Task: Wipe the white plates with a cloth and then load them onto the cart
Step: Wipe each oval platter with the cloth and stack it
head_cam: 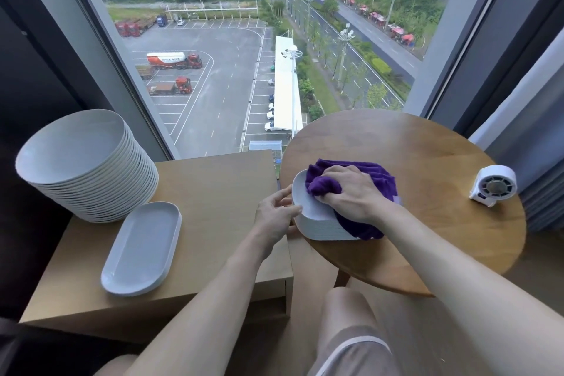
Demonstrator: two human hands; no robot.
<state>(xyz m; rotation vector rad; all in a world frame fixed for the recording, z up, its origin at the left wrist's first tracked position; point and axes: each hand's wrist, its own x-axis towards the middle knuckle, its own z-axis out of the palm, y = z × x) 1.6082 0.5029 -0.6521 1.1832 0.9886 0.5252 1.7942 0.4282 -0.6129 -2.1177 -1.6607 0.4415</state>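
A stack of white oblong plates (317,223) sits at the left edge of the round wooden table (427,149). My right hand (351,192) grips a purple cloth (375,174) and presses it onto the top plate. At the stack's left rim, my left hand (276,214) pinches the top plate's edge between fingers and thumb. One oblong white plate (142,249) lies alone on the rectangular wooden top (219,189) to the left. Behind it stands a tall stack of round white plates (85,165).
A small white fan (494,185) stands on the right side of the round table. A large window (259,40) rises behind both surfaces, with a grey curtain (537,162) at the right. My knee (348,311) shows below the table's edge.
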